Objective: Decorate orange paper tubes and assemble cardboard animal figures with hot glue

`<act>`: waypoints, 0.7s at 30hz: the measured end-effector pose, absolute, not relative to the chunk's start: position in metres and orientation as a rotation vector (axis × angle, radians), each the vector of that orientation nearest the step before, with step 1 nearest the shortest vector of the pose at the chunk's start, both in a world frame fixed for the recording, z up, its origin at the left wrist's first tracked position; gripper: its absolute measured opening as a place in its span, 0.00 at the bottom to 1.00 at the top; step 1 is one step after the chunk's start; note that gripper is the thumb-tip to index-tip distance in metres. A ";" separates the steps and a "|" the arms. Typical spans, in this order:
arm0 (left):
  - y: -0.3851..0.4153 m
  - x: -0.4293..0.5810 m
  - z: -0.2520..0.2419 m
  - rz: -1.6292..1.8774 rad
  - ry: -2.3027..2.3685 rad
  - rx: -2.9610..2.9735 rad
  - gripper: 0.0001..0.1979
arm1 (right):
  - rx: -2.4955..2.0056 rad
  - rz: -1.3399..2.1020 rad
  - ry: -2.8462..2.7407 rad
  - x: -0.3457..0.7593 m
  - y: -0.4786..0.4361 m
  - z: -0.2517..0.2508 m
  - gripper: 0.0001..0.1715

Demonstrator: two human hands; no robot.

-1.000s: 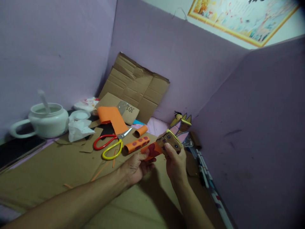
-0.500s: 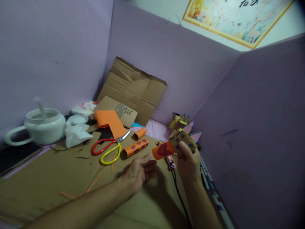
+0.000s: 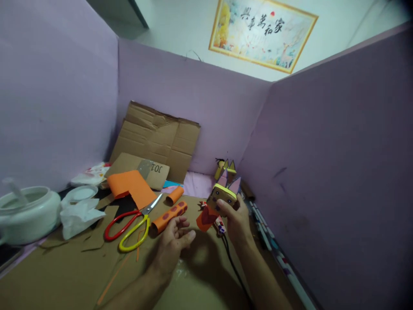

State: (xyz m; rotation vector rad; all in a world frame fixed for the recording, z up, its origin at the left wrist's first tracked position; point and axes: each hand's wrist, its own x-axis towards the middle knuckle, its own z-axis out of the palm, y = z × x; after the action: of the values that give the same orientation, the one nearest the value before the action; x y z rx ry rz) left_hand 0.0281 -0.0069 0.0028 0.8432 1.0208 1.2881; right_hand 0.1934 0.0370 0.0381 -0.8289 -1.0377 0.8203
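Observation:
My right hand [image 3: 236,219] grips a small paper animal figure [image 3: 218,200]: a brown head with pink ears, a yellow band and an orange body bearing a dark red heart. It is held upright above the cardboard-covered table [image 3: 64,275]. My left hand [image 3: 172,243] hovers just left of the figure, palm up, fingers loosely spread and holding nothing. An orange paper tube with red spots [image 3: 169,216] lies just beyond my left hand. Red and yellow scissors [image 3: 130,224] rest to its left.
A white pot [image 3: 27,215] and crumpled tissue [image 3: 79,215] stand at the left. Orange paper [image 3: 130,187] and folded cardboard [image 3: 158,140] lie at the back. Another paper figure [image 3: 226,167] sits in the corner. Purple partition walls [image 3: 338,150] enclose the table. A black cable [image 3: 234,267] runs under my right wrist.
My left hand let go of the figure's orange body and drew back, opening. My right hand turned the figure upright. The camera tilted up.

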 end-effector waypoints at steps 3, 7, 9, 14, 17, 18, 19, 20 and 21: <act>-0.004 0.028 -0.003 1.288 1.045 0.857 0.26 | -0.831 0.812 -1.052 0.193 0.035 0.041 0.23; 0.000 0.029 -0.007 1.297 1.062 0.854 0.27 | -0.798 0.892 -1.040 0.191 0.036 0.043 0.23; 0.000 0.029 -0.006 1.291 1.073 0.864 0.26 | -0.773 0.951 -1.005 0.190 0.037 0.042 0.23; 0.000 0.026 -0.001 1.321 1.094 0.975 0.25 | -0.743 1.027 -0.994 0.187 0.037 0.038 0.21; 0.003 0.021 0.003 1.331 1.036 1.116 0.29 | -0.699 1.102 -1.064 0.182 0.033 0.036 0.20; 0.004 0.019 0.006 1.302 0.993 1.146 0.30 | -0.691 1.122 -1.086 0.180 0.032 0.035 0.20; 0.005 0.018 0.008 1.256 0.935 1.162 0.32 | -0.692 1.138 -1.107 0.178 0.030 0.035 0.20; 0.006 0.017 0.011 1.205 0.870 1.168 0.32 | -0.698 1.151 -1.129 0.176 0.029 0.034 0.19; 0.007 0.017 0.014 1.155 0.803 1.168 0.32 | -0.704 1.161 -1.148 0.174 0.028 0.033 0.19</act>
State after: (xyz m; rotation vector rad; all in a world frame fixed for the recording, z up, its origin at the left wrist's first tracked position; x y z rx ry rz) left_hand 0.0170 0.0065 0.0140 1.1675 0.8029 1.1555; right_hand 0.1735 0.0279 0.0334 -0.7036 -1.1483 1.1609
